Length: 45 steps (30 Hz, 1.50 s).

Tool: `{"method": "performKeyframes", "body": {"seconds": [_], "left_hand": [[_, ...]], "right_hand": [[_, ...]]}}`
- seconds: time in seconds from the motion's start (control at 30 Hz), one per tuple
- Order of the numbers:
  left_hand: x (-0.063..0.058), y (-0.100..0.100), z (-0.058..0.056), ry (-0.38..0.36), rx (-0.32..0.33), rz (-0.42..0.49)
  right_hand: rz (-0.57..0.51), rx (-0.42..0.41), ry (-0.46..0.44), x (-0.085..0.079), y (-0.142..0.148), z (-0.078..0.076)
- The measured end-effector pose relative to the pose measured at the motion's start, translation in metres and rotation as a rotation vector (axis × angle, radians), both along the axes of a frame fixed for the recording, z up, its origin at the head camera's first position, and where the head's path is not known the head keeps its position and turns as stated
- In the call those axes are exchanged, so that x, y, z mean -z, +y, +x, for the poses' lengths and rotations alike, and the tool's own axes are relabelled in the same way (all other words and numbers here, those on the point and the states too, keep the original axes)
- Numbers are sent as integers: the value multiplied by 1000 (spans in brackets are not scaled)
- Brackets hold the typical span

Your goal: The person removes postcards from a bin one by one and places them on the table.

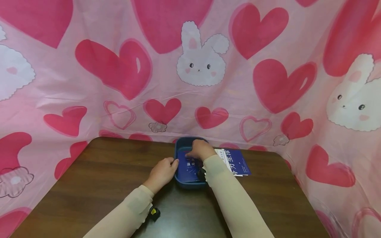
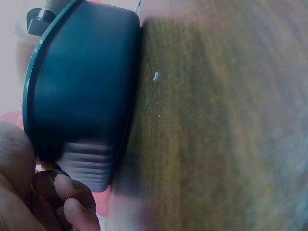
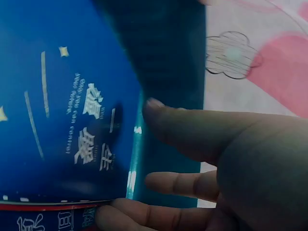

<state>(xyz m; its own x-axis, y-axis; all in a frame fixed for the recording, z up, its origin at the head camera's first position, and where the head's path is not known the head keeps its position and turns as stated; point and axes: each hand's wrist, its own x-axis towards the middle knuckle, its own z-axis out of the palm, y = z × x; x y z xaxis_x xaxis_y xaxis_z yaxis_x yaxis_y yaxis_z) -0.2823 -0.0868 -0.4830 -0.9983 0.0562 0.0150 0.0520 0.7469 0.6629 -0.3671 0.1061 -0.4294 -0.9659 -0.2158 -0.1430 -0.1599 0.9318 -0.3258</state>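
A dark teal plastic storage bin (image 1: 190,185) stands on the table, with a blue card (image 1: 186,172) bearing white characters lying in it. My left hand (image 1: 162,173) grips the bin's left rim, its fingers curled against the outer wall in the left wrist view. Reaching into the bin from the right, my right hand (image 1: 202,150) is over the card's far end. In the right wrist view, its thumb (image 3: 183,130) is by the edge of the blue card (image 3: 62,120) and its fingers are spread apart. Part of the card is hidden by the right wrist.
Right of the bin, blue and white printed cards (image 1: 238,162) lie in a loose pile on the brown wooden table (image 1: 125,165). A pink cloth (image 1: 166,76) with hearts and rabbits hangs behind the table and along its sides.
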Motion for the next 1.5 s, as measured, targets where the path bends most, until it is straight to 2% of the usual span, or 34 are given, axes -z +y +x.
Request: {"method": "performKeyframes", "body": {"seconds": [0.1, 0.33, 0.5, 0.67, 0.93, 1.03, 1.2, 1.3, 1.5], "left_hand": [[0, -1, 0, -5, 2, 3], [-1, -2, 2, -13, 3, 6], [-1, 0, 2, 1, 4, 7], [-1, 2, 3, -29, 12, 23], [-2, 3, 2, -27, -8, 29], [-3, 2, 2, -32, -11, 23], [-2, 1, 2, -37, -9, 33], [-2, 0, 2, -45, -14, 38], [0, -1, 2, -61, -5, 67]], "right_hand": [[36, 11, -11, 1, -4, 3], [41, 27, -29, 0, -8, 9], [26, 8, 40, -2, 0, 7], [-116, 24, 87, -4, 14, 5], [-478, 40, 12, -16, 44, 2], [-522, 65, 8, -20, 56, 2], [-532, 129, 14, -25, 77, 3], [-584, 170, 14, -27, 91, 3], [-640, 184, 94, -32, 117, 3]]}}
